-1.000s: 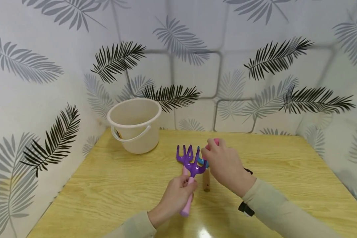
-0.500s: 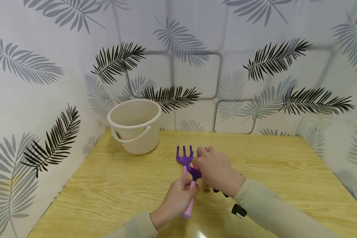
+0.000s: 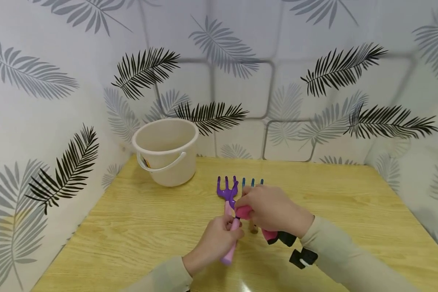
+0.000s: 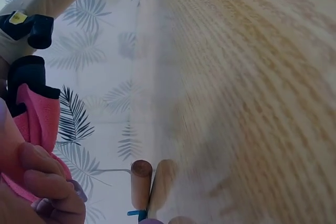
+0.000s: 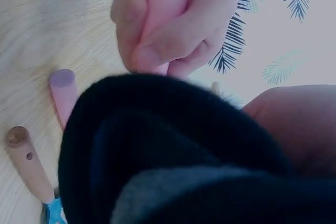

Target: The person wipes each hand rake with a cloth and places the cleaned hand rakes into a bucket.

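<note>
Before us a yellow wood-grain table (image 3: 142, 231) meets leaf-printed walls (image 3: 237, 24); a cream bucket (image 3: 180, 172) stands towards ten o'clock. Our left hand (image 3: 214, 241) grips a pink-handled purple fork (image 3: 229, 253), at five o'clock from the bucket; close by, our right hand (image 3: 273, 207) clasps a pink cloth (image 3: 243, 212) at the fork's neck. Light (image 3: 245, 287) glints at six o'clock.

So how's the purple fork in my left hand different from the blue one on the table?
The held fork has a purple head and pink handle; the blue fork has blue prongs and a brown, wooden-looking handle. The held fork slants in the grip of your left hand, while the blue fork lies on the table. Both are pronged hand tools.
</note>
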Motion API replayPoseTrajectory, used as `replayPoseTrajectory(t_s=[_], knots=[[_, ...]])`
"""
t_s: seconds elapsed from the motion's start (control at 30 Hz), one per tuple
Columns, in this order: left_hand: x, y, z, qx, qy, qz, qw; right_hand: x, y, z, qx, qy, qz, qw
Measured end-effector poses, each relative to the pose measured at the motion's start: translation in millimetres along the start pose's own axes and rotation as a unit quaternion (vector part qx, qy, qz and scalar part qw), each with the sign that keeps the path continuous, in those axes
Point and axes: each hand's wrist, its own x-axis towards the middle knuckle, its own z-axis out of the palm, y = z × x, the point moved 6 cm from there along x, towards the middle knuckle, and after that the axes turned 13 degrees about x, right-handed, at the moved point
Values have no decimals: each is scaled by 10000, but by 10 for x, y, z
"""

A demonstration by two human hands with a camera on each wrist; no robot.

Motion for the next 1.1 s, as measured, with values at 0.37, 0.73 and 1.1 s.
replayPoseTrajectory(t_s=[0.37, 0.73, 1.1], knots=[[-1, 38, 71, 200, -97, 225, 9995, 105, 18, 138, -208, -10, 543, 9983], [25, -8, -20, 252, 74, 207, 9994, 37, -34, 46, 288, -312, 501, 9978], [-67, 51, 117, 838, 70, 542, 9950, 222, 14, 190, -488, 390, 755, 9952]])
